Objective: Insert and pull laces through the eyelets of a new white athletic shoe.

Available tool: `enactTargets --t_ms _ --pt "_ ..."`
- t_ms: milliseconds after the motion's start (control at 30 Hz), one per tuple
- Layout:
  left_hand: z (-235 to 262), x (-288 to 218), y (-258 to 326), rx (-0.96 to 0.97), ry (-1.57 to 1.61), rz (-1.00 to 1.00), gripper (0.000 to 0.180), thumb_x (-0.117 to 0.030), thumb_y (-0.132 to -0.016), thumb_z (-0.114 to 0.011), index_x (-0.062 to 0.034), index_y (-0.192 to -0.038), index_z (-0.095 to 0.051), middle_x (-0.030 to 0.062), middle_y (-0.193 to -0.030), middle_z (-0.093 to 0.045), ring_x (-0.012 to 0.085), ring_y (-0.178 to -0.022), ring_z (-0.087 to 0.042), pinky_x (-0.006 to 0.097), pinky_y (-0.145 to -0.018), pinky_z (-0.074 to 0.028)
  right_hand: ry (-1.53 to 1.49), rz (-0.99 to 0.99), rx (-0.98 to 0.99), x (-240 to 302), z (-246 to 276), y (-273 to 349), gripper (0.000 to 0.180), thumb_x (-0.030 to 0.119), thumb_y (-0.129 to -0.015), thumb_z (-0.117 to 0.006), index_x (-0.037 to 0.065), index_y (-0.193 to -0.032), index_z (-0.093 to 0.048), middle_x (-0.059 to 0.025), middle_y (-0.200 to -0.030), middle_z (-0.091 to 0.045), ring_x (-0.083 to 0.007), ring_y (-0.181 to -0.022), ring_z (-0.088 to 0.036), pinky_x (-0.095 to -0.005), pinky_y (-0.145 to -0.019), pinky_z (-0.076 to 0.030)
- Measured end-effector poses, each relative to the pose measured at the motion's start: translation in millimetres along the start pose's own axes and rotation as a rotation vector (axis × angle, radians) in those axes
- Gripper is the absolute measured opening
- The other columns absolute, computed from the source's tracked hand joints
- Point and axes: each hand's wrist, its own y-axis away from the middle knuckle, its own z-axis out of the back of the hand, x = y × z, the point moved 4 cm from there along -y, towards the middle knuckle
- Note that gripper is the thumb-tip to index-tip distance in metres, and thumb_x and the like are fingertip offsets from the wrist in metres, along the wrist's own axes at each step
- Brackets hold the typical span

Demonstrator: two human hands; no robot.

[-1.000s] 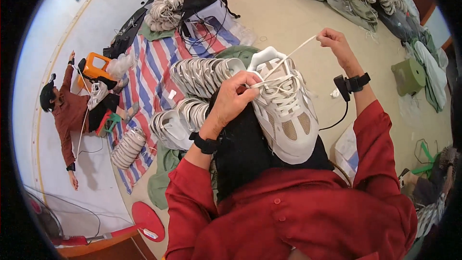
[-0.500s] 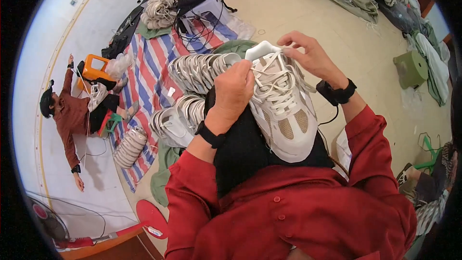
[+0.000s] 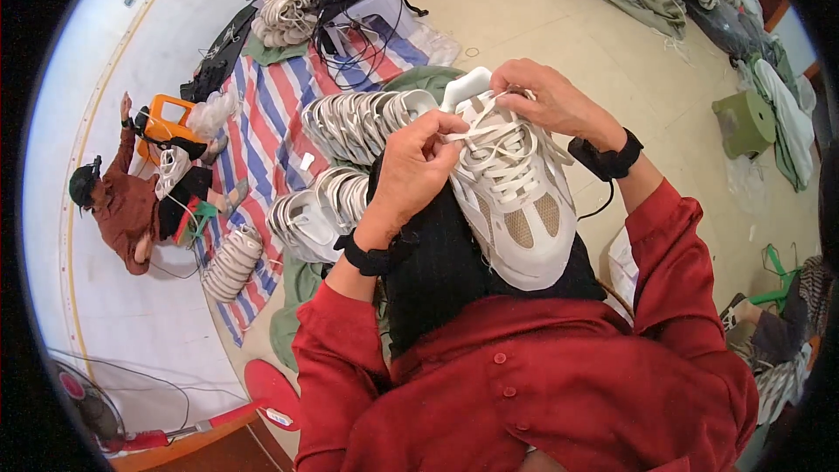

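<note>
A white and beige sneaker (image 3: 516,218) rests on my lap, its toe toward me and its heel away. White shoelaces (image 3: 502,153) criss-cross its tongue and run loosely over the upper part. My left hand (image 3: 418,164) pinches a lace end at the left side of the collar, thumb and forefinger pressed together. At the collar's right side my right hand (image 3: 552,105) has its fingers curled in a pinch around a lace, mostly hidden by the fingers. Each wrist wears a black band.
Stacked rows of similar shoes (image 3: 363,127) stand to my left on a striped sheet (image 3: 271,114). Beyond, a co-worker (image 3: 127,201) sits by an orange stool (image 3: 170,127). A green stool (image 3: 743,125) stands right; a red round stool (image 3: 273,393) lies lower left.
My left hand has turned and opened slightly at the palm, still pinching lace. My right hand has moved left and down over the collar to the laces. The co-worker's lower arm has folded in.
</note>
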Motion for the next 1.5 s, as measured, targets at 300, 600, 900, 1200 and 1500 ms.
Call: enactTargets --t_ms 300,600,900,1200,1500 --pt "4.3 4.3 5.2 0.103 0.214 0.045 0.014 0.001 -0.084 -0.06 -0.0022 -0.098 -0.062 -0.0047 -0.08 -0.059 0.0015 -0.067 -0.049 0.018 -0.06 -0.04 -0.472 -0.172 -0.077 -6.6 12.7 7.5 0.019 0.014 -0.091 -0.053 0.002 -0.093 -0.067 0.0005 -0.08 -0.065 -0.008 -0.079 -0.058 -0.0258 -0.07 -0.047" --pt "0.5 7.1 3.9 0.094 0.209 0.015 0.013 -0.003 -0.087 -0.058 -0.002 -0.099 -0.063 -0.0022 -0.078 -0.059 0.0045 -0.065 -0.052 0.019 -0.057 -0.044 -0.518 -0.286 -0.16 -32.3 14.6 39.2 0.031 0.022 -0.097 -0.044 0.003 -0.093 -0.068 -0.0033 -0.088 -0.069 -0.0114 -0.083 -0.061 -0.0288 -0.075 -0.049" --pt "7.0 15.0 -3.3 0.086 0.35 0.062 0.017 -0.003 -0.087 -0.058 -0.0015 -0.103 -0.062 0.0024 -0.086 -0.065 0.0065 -0.071 -0.057 0.021 -0.062 -0.047 0.031 -0.166 -0.329 -28.4 8.2 47.4 0.025 0.012 -0.087 -0.059 0.001 -0.109 -0.062 -0.0117 -0.101 -0.066 -0.0214 -0.094 -0.063 -0.0343 -0.083 -0.05" --pt "1.6 4.5 -54.3 0.041 -0.021 -0.097 0.016 -0.005 -0.082 -0.059 0.0004 -0.096 -0.064 0.0042 -0.085 -0.067 0.0097 -0.077 -0.06 0.025 -0.069 -0.048 -0.186 0.003 -0.258 13.6 1.4 46.9 0.018 -0.001 -0.078 -0.06 0.002 -0.095 -0.063 -0.0078 -0.083 -0.059 -0.0177 -0.078 -0.058 -0.0296 -0.074 -0.048" --pt "-34.6 21.5 -79.5 0.475 0.008 0.01 0.015 -0.011 -0.076 -0.062 -0.0037 -0.087 -0.068 -0.0033 -0.074 -0.062 0.007 -0.071 -0.055 0.024 -0.063 -0.045 -0.38 -0.261 -0.372 -0.8 -10.1 52.7 0.012 0.009 -0.086 -0.061 -0.002 -0.091 -0.063 -0.0047 -0.078 -0.064 -0.0101 -0.075 -0.058 -0.0259 -0.069 -0.047"
